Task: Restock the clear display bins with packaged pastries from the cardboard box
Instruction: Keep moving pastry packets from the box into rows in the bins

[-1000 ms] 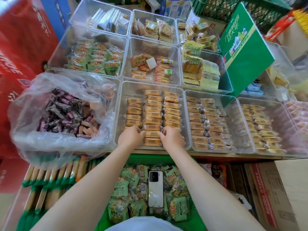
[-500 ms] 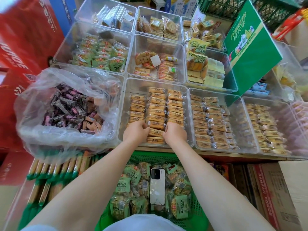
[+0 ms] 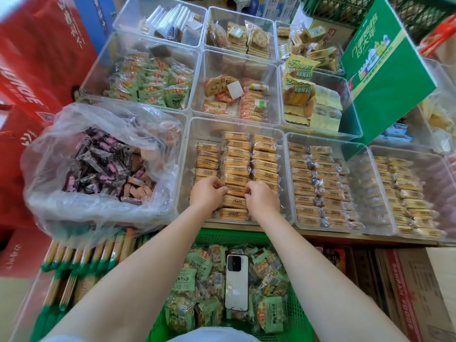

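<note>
Presently both hands work in the clear bin (image 3: 187, 154) at the frame's centre. The left hand (image 3: 206, 193) and right hand (image 3: 262, 197), fingers curled, pinch the two ends of a packaged pastry (image 3: 235, 190) in the middle column. Good practice, in my judgement: seat it flat, label up, square with the neighbouring rows. A cardboard box (image 3: 424, 292) sits at four o'clock, well apart.

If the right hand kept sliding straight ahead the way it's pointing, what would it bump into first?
Probably the packaged pastries stacked in the right-hand row just beyond the right hand, inside the same clear bin. After them comes the bin's far wall. Depth is hard to judge from above.
</note>
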The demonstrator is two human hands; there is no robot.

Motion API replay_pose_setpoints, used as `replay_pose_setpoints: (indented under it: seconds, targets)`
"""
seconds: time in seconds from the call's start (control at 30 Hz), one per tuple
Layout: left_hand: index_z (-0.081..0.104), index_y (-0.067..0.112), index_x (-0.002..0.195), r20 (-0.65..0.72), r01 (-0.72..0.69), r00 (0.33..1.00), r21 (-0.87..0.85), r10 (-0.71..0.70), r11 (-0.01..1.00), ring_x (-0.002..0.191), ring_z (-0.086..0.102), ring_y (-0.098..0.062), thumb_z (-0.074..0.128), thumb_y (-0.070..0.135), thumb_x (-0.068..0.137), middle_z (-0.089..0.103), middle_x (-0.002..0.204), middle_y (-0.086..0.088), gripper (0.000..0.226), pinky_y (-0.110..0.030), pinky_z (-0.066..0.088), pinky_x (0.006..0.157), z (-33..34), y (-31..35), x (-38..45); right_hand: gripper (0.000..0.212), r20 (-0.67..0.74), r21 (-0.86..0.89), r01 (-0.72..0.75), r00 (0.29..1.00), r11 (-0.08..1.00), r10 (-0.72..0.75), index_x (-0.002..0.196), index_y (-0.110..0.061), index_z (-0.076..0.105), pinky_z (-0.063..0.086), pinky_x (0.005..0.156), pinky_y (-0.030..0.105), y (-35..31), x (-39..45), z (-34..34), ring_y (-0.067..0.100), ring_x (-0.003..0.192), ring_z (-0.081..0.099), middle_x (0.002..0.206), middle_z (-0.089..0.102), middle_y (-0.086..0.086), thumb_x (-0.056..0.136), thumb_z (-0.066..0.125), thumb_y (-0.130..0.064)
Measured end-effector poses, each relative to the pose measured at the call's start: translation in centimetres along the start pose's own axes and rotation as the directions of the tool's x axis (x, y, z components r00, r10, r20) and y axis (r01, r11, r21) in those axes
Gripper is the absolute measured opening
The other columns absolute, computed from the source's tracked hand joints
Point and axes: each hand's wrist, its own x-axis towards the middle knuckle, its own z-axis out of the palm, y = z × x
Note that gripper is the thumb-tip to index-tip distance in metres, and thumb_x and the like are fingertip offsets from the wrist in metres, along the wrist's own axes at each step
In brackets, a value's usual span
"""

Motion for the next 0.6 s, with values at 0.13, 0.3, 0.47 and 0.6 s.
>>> replay_pose_setpoints:
  seconds: [0.13, 0.3, 0.47, 0.6]
  targets:
    - [0.064, 0.019, 0.099, 0.008, 0.02, 1.0, 0.032, -0.02, 0.999, 0.091, 0.061, -0.018, 0.066, 0.027, 0.096, 0.066, 0.099, 0.001, 0.009, -0.034, 0.052, 0.079, 0.5, 0.0, 0.5, 0.009, -0.01, 0.047, -0.018, 1.0, 0.999, 0.019, 0.108, -0.02, 0.055, 0.053, 0.076, 0.038, 0.1, 0.1, 0.2, 0.02, 0.09, 0.059, 0.109, 0.06, -0.003, 0.1, 0.057, -0.02]
    - [0.061, 0.018, 0.104, 0.008, 0.058, 0.998, 0.008, -0.058, 0.998, 0.092, 0.06, -0.018, 0.063, 0.029, 0.095, 0.065, 0.1, 0.001, 0.014, -0.034, 0.052, 0.079, 0.8, 0.2, 0.4, 0.017, 0.001, 0.038, -0.031, 1.0, 0.999, 0.031, 0.117, -0.017, 0.053, 0.048, 0.074, 0.035, -0.1, 0.3, 0.0, 0.023, 0.094, 0.061, 0.112, 0.06, -0.001, 0.1, 0.056, -0.022]
    - [0.069, 0.021, 0.097, 0.033, 0.042, 0.999, -0.013, -0.042, 0.999, 0.09, 0.062, -0.012, 0.075, 0.033, 0.088, 0.069, 0.095, 0.006, 0.017, -0.028, 0.049, 0.075, 0.5, -0.1, 0.5, 0.005, 0.017, -0.01, -0.001, 1.0, 1.0, 0.001, 0.102, -0.017, 0.055, 0.045, 0.067, 0.032, 0.3, 0.1, -0.3, 0.019, 0.082, 0.054, 0.104, 0.057, -0.001, 0.101, 0.055, -0.022]
    - [0.075, 0.019, 0.098, 0.117, 0.059, 0.992, -0.064, -0.052, 0.996, 0.091, 0.066, -0.014, 0.073, 0.03, 0.091, 0.072, 0.097, 0.003, 0.013, -0.034, 0.056, 0.086, -0.4, -0.4, 1.1, 0.007, -0.006, -0.089, 0.042, 0.999, 0.995, -0.043, 0.099, -0.017, 0.057, 0.043, 0.062, 0.031, 0.3, 0.1, -1.0, 0.019, 0.078, 0.054, 0.097, 0.058, -0.002, 0.102, 0.052, -0.022]
